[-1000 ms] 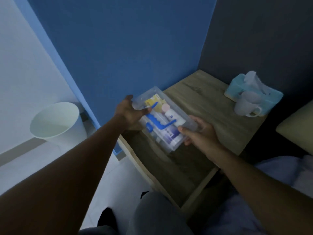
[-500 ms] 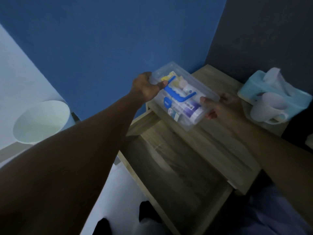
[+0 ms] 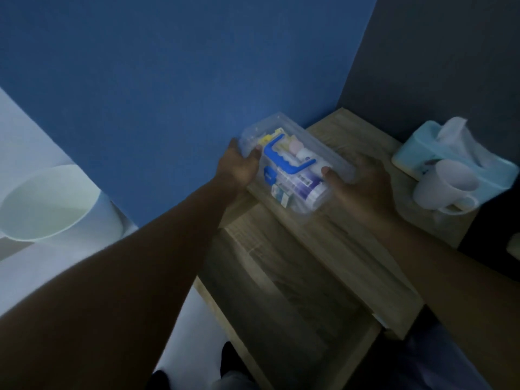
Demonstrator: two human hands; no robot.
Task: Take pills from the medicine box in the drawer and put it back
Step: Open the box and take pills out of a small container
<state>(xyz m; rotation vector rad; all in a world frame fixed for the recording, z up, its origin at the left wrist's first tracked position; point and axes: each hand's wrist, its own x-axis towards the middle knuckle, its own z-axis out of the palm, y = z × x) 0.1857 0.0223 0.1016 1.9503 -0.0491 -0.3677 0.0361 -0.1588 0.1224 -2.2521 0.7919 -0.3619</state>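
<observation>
Now medicine box (image 3: pixel 295 167) between hands (image 3: pixel 363 184)

One medicine box (image 3: pixel 295 170), one mug (image 3: pixel 444 187), two hands (image 3: pixel 239 170)

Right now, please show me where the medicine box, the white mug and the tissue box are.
medicine box (image 3: pixel 292 175): head view, on its clear lid beside the blue handle.
white mug (image 3: pixel 444 184): head view, on its outer wall.
tissue box (image 3: pixel 416 153): head view, on its light blue top.

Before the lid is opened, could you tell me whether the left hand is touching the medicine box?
Touching: the head view shows the left hand gripping the medicine box end, thumb on top.
</observation>
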